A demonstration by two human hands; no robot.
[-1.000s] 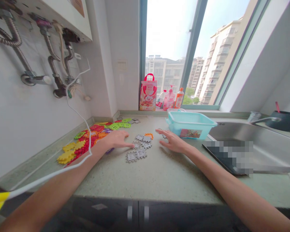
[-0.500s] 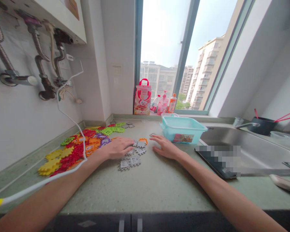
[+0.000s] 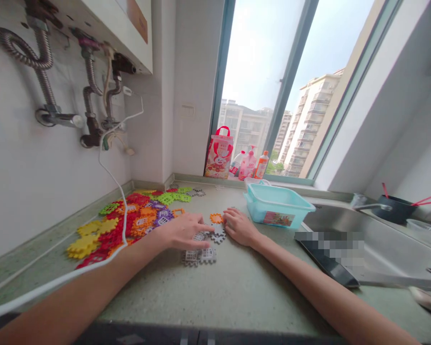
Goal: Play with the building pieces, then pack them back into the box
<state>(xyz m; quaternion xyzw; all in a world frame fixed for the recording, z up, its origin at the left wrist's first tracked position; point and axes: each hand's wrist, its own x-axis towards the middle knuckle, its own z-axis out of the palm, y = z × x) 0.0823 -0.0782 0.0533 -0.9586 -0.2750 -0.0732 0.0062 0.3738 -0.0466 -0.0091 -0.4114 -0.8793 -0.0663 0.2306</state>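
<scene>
My left hand (image 3: 188,231) reaches over a small group of grey interlocking plastic pieces, thumb and index finger spread apart, the index fingertip on or just above them. Two grey window-patterned pieces (image 3: 198,256) lie joined just below its thumb. My right hand (image 3: 240,226) rests palm down, its fingertips beside an orange notched frame piece (image 3: 216,218) and a grey gear-edged piece (image 3: 219,236). Its fingers are slightly bent and lie close to the counter; whether a piece is under them is hidden.
A heap of red, yellow, orange, purple and green pieces (image 3: 140,220) covers the counter's left side. A white cable (image 3: 124,211) hangs across it. A turquoise bin (image 3: 280,206) stands right of my hands, with a dark tablet-like object (image 3: 326,261) beside the sink (image 3: 388,244).
My right hand has shifted left relative to the bin, closer to the orange and grey pieces. My left index finger now stretches out over the grey pieces. The view has tilted slightly.
</scene>
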